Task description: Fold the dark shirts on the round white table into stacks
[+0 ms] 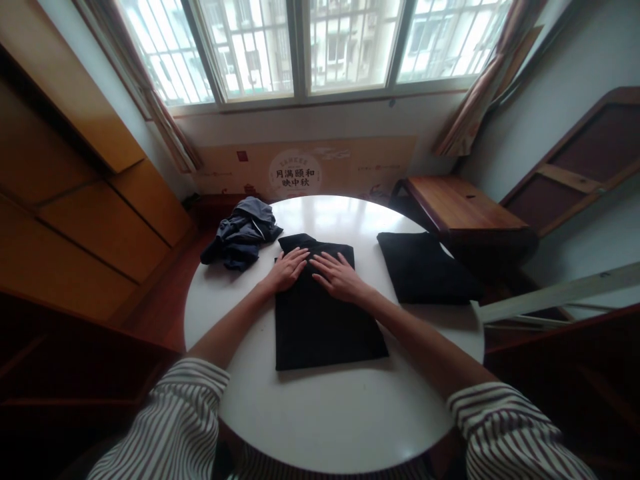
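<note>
A black folded garment [327,333] lies flat in the middle of the round white table [340,420]. Its far end has an uneven, angled edge, and its exact kind cannot be made out. My left hand [290,268] rests palm down on the upper left part of the cloth, fingers stretched out. Close beside it, my right hand [337,275] lies flat on the upper right part, its fingers spread. The fingertips of both hands point toward each other with a small gap between them.
To the right on the table is another folded black garment [425,270], reaching past the edge. A crumpled pile of dark clothes [243,233] sits at the left rim. Beyond stand a wooden bench [465,203] and a long printed box [350,160] under the window.
</note>
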The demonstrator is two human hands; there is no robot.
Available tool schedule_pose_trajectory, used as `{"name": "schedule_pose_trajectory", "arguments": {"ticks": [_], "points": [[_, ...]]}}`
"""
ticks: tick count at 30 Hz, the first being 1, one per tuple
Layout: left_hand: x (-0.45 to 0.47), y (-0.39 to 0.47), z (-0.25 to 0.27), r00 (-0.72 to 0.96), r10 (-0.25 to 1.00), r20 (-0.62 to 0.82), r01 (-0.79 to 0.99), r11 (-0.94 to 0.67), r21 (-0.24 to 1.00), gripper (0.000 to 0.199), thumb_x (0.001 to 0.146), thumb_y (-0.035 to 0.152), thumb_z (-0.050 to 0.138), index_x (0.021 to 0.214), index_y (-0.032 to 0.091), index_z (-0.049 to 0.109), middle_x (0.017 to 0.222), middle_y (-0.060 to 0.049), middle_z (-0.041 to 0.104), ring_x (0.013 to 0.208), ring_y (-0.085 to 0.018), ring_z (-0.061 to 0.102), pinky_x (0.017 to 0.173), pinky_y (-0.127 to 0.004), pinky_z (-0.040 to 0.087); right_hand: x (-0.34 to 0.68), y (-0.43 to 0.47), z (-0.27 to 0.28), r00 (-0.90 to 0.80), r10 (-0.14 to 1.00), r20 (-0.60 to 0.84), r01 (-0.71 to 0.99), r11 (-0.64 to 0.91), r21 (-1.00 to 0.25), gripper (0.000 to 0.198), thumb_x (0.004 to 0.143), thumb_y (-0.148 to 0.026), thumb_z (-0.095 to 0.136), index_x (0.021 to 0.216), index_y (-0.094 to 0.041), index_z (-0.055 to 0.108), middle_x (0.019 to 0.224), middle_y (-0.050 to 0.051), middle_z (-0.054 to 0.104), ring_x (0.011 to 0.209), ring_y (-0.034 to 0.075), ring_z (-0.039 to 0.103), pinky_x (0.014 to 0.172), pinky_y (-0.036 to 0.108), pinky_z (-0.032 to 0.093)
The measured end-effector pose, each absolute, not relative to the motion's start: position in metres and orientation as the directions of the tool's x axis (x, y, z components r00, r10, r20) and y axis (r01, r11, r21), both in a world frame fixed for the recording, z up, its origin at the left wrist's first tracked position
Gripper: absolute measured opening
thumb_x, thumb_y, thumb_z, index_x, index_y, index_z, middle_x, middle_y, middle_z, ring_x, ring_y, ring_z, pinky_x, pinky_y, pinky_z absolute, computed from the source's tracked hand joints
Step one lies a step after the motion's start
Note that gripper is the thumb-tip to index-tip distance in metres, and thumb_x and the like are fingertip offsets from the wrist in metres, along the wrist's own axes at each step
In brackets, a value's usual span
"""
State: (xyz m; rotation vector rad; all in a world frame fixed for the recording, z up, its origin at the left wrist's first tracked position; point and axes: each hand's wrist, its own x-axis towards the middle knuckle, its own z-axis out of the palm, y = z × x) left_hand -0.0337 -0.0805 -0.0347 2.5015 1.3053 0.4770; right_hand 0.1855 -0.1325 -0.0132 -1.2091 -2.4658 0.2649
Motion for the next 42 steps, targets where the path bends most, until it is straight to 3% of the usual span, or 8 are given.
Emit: {"name": "schedule_pose_trajectory", "arguments": {"ticks": [6,12,17,23,28,32,39,42], "points": [[-0.034,-0.084,-0.034,0.405,0.892,0.199,0.784,-0.451,0.427,0.044,0.103,0.035,0.033,0.143,0.028,0.047,0.155,-0.005,0.042,0.147,-0.027,0.028,0.118,-0.06,0.012,0.222,-0.103,-0.025,-0.214,0.977,0.014,0.915,0.205,-0.349,0.059,0.1,-0.052,0.039,0.153,-0.026,0.037,0.163,0.01,0.021,0.149,0.038,0.014,0.116,0.064,0.011],[-0.041,-0.082,-0.016,0.067,0.952,0.297,0.744,-0.246,0.621,0.039,0.098,0.034,0.048,0.127,0.011,0.057,0.136,-0.021,0.055,0.134,-0.029,0.045,0.113,-0.045,0.033,0.228,-0.102,-0.003,0.024,1.0,0.014,0.666,-0.006,-0.746,0.065,0.09,-0.033,0.065,0.147,-0.012,0.042,0.149,0.02,0.044,0.141,0.031,0.038,0.118,0.044,0.028],[-0.059,-0.108,0.007,-0.137,0.986,-0.093,0.445,0.145,0.884,0.047,0.088,0.036,0.066,0.128,0.015,0.052,0.125,-0.02,0.06,0.11,-0.027,0.063,0.089,-0.039,0.052,0.246,-0.114,0.017,0.035,0.977,-0.209,0.519,-0.196,-0.832,0.049,0.086,-0.041,0.07,0.116,-0.004,0.06,0.1,0.02,0.069,0.088,0.028,0.071,0.078,0.04,0.06],[-0.08,-0.149,0.006,-0.028,0.907,-0.419,0.074,0.42,0.904,0.07,0.075,0.037,0.082,0.131,0.015,0.047,0.106,-0.013,0.067,0.086,-0.02,0.069,0.069,-0.028,0.056,0.257,-0.14,0.015,-0.118,0.888,-0.444,0.265,-0.403,-0.876,0.04,0.074,-0.045,0.082,0.077,-0.011,0.061,0.064,0.003,0.062,0.053,0.011,0.061,0.054,0.024,0.057],[-0.071,-0.151,-0.003,-0.003,0.921,-0.389,0.189,0.382,0.904,0.093,0.064,0.039,0.09,0.139,0.012,0.041,0.081,-0.005,0.07,0.069,-0.019,0.07,0.059,-0.024,0.053,0.245,-0.148,0.004,-0.183,0.885,-0.429,0.222,-0.388,-0.895,0.043,0.061,-0.043,0.091,0.065,-0.012,0.061,0.051,-0.003,0.053,0.044,0.006,0.047,0.037,0.016,0.036],[-0.058,-0.152,-0.007,0.081,0.963,-0.259,0.142,0.246,0.959,0.115,0.057,0.035,0.094,0.148,0.016,0.026,0.084,-0.007,0.073,0.073,-0.024,0.073,0.065,-0.032,0.059,0.243,-0.152,-0.004,-0.218,0.917,-0.335,0.125,-0.314,-0.941,0.041,0.058,-0.04,0.092,0.076,-0.012,0.067,0.063,0.002,0.065,0.052,0.01,0.057,0.041,0.018,0.04],[-0.048,-0.151,-0.012,0.066,0.974,-0.218,0.044,0.216,0.975,0.123,0.058,0.027,0.095,0.152,0.021,0.016,0.094,-0.008,0.074,0.079,-0.024,0.074,0.076,-0.037,0.062,0.24,-0.158,-0.004,-0.129,0.935,-0.331,0.014,-0.332,-0.943,0.038,0.063,-0.03,0.089,0.086,-0.016,0.063,0.066,0.0,0.068,0.054,0.012,0.061,0.039,0.016,0.037],[-0.049,-0.142,-0.014,0.007,0.956,-0.294,-0.03,0.294,0.955,0.101,0.059,0.025,0.094,0.141,0.014,0.037,0.095,-0.01,0.074,0.082,-0.023,0.074,0.076,-0.033,0.062,0.236,-0.157,0.001,-0.158,0.908,-0.388,-0.043,-0.399,-0.916,0.037,0.066,-0.029,0.088,0.093,-0.016,0.066,0.078,0.004,0.073,0.062,0.014,0.066,0.044,0.018,0.046]]}}
